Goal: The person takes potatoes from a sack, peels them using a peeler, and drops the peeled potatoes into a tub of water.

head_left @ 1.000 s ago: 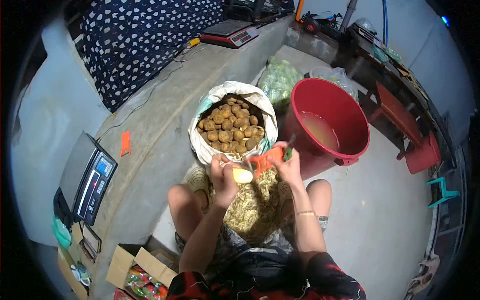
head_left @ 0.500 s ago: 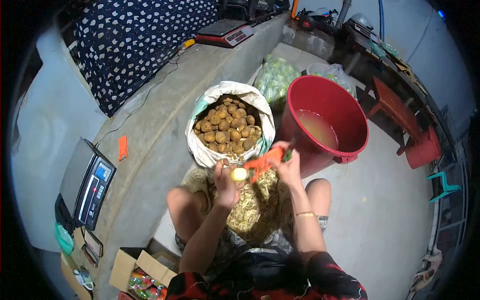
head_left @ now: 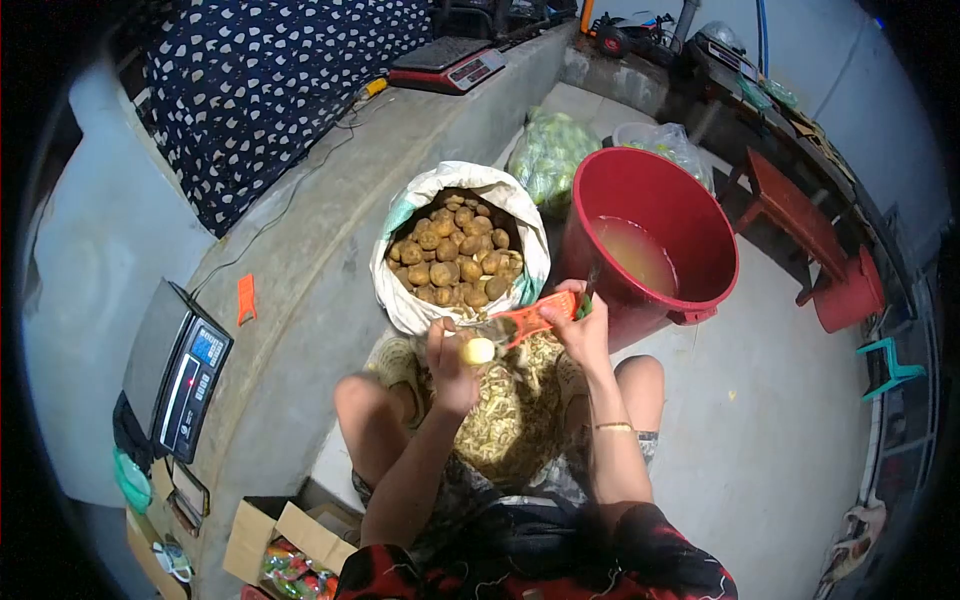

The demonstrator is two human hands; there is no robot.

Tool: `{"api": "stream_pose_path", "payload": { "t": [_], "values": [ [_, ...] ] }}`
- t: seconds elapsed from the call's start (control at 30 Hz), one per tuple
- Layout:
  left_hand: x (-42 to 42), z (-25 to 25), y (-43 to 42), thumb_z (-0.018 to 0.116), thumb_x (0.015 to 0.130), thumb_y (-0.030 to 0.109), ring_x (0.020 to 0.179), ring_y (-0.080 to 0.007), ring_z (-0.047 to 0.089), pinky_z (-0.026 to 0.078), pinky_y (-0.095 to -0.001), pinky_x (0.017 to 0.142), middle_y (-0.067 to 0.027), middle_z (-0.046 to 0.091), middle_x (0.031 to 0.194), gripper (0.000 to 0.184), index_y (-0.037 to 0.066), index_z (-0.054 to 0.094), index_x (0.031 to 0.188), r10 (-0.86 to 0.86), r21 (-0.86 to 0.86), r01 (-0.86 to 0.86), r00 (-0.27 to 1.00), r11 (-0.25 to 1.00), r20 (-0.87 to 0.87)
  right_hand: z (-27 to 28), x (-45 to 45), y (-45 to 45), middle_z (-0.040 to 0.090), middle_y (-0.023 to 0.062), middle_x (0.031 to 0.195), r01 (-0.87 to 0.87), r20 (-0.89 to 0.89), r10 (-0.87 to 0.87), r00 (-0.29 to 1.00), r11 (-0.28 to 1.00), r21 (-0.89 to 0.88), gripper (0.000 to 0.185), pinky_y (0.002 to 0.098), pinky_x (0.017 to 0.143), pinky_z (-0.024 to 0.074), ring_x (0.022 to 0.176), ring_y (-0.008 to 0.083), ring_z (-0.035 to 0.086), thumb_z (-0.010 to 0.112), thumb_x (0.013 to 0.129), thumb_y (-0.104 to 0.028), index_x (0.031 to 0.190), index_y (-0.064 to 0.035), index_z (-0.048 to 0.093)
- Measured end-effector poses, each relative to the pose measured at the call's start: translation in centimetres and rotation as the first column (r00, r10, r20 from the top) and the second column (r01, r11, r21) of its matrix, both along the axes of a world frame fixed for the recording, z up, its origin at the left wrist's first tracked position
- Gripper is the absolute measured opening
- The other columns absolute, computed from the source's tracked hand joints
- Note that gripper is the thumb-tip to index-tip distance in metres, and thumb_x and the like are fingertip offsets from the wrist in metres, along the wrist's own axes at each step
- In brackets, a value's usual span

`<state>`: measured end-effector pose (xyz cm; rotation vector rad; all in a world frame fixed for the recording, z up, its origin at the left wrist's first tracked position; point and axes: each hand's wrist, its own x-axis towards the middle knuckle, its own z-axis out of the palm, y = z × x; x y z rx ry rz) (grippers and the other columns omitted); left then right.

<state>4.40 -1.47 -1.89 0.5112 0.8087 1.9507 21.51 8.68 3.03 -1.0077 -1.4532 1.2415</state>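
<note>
My left hand (head_left: 453, 375) is closed round a potato (head_left: 477, 351) whose pale peeled end shows. In my right hand (head_left: 588, 328) is an orange peeler (head_left: 538, 317), its head pointing left toward the potato. A green thing, too small to make out, shows by the right fingers. Below both hands, between the legs, lies a heap of peelings (head_left: 505, 425). Just beyond the hands stands an open white sack (head_left: 397, 292) full of brown, unpeeled potatoes (head_left: 445, 250). A large red bin (head_left: 620, 320) with cloudy liquid inside is to the right of the sack.
A second orange peeler (head_left: 246, 299) lies on the concrete ledge (head_left: 290, 290), near a digital scale (head_left: 190, 385). Another scale (head_left: 447, 68) is farther back. Green bags (head_left: 552, 160) sit behind the bin. A cardboard box (head_left: 250, 540) stands lower left, a red stool (head_left: 795, 215) at right.
The potato in my left hand has turned and shifted slightly left, so its peeled end faces up. The peeler has tilted and moved a little. Both hands keep their hold.
</note>
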Motion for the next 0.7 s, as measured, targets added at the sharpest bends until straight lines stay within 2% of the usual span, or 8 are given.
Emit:
{"api": "stream_pose_path", "payload": {
  "t": [0.03,0.13,0.17,0.3,0.4,0.57,0.67,0.7],
  "values": [
    [-0.3,0.1,0.0,0.045,0.091,0.010,0.053,-0.0086,0.047,0.034,-0.0237,0.039,-0.0010,0.049,0.068,0.012,0.014,0.039,0.100,-0.148,0.052,0.141,0.965,0.989,0.215,-0.4,0.4,0.8,0.061,0.0014,0.086,0.002,-0.100,-0.004,0.995,1.000,-0.018,0.034,0.0255,0.071,0.0482,0.080,0.0077,0.056,0.081,0.075,-0.008,0.098,-0.0013,0.058],
    [-0.3,0.9,0.0,0.045,0.092,0.012,0.049,-0.0089,0.044,0.035,-0.0234,0.039,-0.0009,0.050,0.068,0.011,0.013,0.038,0.100,-0.209,0.016,0.212,0.948,0.977,0.241,0.4,0.2,-0.8,0.061,0.0016,0.086,-0.145,-0.060,0.151,0.987,0.985,0.093,0.035,0.0259,0.073,0.0483,0.081,0.0087,0.057,0.082,0.074,-0.009,0.098,-0.0014,0.058],
    [0.3,1.5,-0.1,0.044,0.092,0.013,0.045,-0.0099,0.042,0.035,-0.0235,0.039,-0.0019,0.050,0.068,0.008,0.013,0.040,0.099,-0.137,-0.091,0.162,0.963,0.983,0.234,1.1,-0.4,-1.9,0.061,0.0018,0.087,-0.123,0.040,0.116,0.992,0.947,0.296,0.036,0.0262,0.076,0.0480,0.083,0.0099,0.057,0.083,0.073,-0.011,0.098,-0.0014,0.059],
    [-0.3,-0.2,0.1,0.045,0.095,0.019,0.040,-0.0124,0.040,0.035,-0.0249,0.039,-0.0085,0.058,0.070,0.005,0.014,0.046,0.096,-0.248,0.043,0.252,0.883,0.967,0.399,-0.7,0.1,0.6,0.063,0.0042,0.089,0.066,0.025,-0.070,0.997,0.988,0.137,0.034,0.0269,0.075,0.0485,0.082,0.0104,0.058,0.081,0.075,-0.009,0.100,0.0004,0.059],
    [-1.1,-0.2,0.2,0.045,0.097,0.025,0.041,-0.0130,0.040,0.034,-0.0257,0.039,-0.0136,0.058,0.069,0.010,0.016,0.048,0.096,-0.466,0.178,0.436,0.754,0.882,0.463,-0.1,1.2,0.7,0.062,0.0021,0.084,0.068,-0.063,-0.054,0.997,0.967,0.246,0.035,0.0253,0.069,0.0483,0.075,0.0090,0.057,0.080,0.076,-0.008,0.102,-0.0008,0.058],
    [-0.8,-2.2,0.8,0.038,0.101,0.029,0.043,-0.0135,0.042,0.033,-0.0259,0.040,-0.0157,0.058,0.069,0.018,0.015,0.049,0.100,-0.480,0.181,0.460,0.700,0.869,0.529,0.3,3.1,0.8,0.061,0.0005,0.084,0.085,-0.138,-0.059,0.989,0.978,0.190,0.036,0.0244,0.067,0.0476,0.074,0.0084,0.057,0.081,0.076,-0.009,0.103,-0.0025,0.058],
    [1.5,-2.4,2.3,0.033,0.102,0.028,0.048,-0.0137,0.045,0.036,-0.0270,0.039,-0.0135,0.060,0.084,0.025,0.010,0.048,0.109,-0.124,-0.538,0.321,0.921,0.779,0.369,0.4,5.2,1.7,0.061,-0.0001,0.083,0.137,-0.291,-0.091,0.952,0.980,0.142,0.038,0.0229,0.065,0.0460,0.073,0.0077,0.056,0.081,0.077,-0.010,0.106,-0.0048,0.057],
    [2.4,-4.3,2.6,0.035,0.101,0.027,0.050,-0.0138,0.048,0.037,-0.0273,0.038,-0.0130,0.060,0.084,0.024,0.008,0.048,0.109,-0.225,-0.565,0.368,0.924,0.738,0.309,0.3,5.7,2.1,0.059,-0.0007,0.084,0.140,-0.334,-0.085,0.939,0.980,0.143,0.040,0.0230,0.064,0.0460,0.071,0.0086,0.056,0.081,0.078,-0.013,0.109,-0.0069,0.056]
  ]
}}
